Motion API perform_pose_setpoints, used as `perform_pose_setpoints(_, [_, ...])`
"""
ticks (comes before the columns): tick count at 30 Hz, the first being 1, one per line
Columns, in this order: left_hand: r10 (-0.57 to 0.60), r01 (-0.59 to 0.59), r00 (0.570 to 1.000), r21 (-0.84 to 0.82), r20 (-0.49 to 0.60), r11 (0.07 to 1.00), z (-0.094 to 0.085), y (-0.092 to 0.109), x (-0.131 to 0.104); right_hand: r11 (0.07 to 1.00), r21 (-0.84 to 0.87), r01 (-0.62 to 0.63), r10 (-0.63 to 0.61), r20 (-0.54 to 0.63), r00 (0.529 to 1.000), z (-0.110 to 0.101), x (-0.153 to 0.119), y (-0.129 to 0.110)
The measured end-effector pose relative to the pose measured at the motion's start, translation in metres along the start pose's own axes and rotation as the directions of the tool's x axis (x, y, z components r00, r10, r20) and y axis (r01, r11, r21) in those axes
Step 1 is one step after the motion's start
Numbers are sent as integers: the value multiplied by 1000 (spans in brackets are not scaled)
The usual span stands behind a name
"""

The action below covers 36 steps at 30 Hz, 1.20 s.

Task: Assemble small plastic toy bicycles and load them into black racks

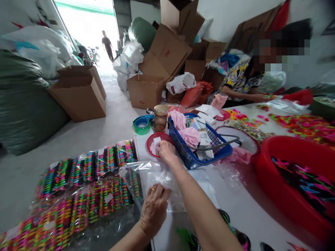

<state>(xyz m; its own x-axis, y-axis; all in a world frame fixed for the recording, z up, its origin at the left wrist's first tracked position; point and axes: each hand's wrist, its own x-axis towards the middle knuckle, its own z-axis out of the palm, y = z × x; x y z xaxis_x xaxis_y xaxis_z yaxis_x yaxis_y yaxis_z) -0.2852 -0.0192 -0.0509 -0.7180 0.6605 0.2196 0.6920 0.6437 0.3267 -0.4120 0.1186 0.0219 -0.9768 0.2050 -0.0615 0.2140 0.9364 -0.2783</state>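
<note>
On the surface (243,216), the left hand (154,205) is lying half-curled on the clear bag (154,176), best kept flat; the right hand (166,151) is bunching over white slips (156,141) in the red basket (148,146), best taken singly; I cannot tell either's grip.

The bare, gold-ringed left hand (154,207) curls its fingers (160,191) downward; the bare right hand (166,150) sits farther forward, arm (195,197) outstretched, fingertips lowered.
</note>
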Motion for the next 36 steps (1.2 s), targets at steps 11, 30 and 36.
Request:
perform_pose_setpoints(11, [30, -30, 1000, 0, -9, 1000, -8, 2, 1, 996, 37, -77, 83, -187, 979, -21, -21, -13])
perform_pose_setpoints(30, [203, -191, 977, -153, 69, 970, -36, -12, 26, 641, 649, -409, 704, -285, 651, -100, -504, 87])
perform_pose_setpoints(36, [-17, -42, 978, -279, -207, 959, -129, 55, 45, 809, 426, -404, 577, -451, 681, -48, -536, 88])
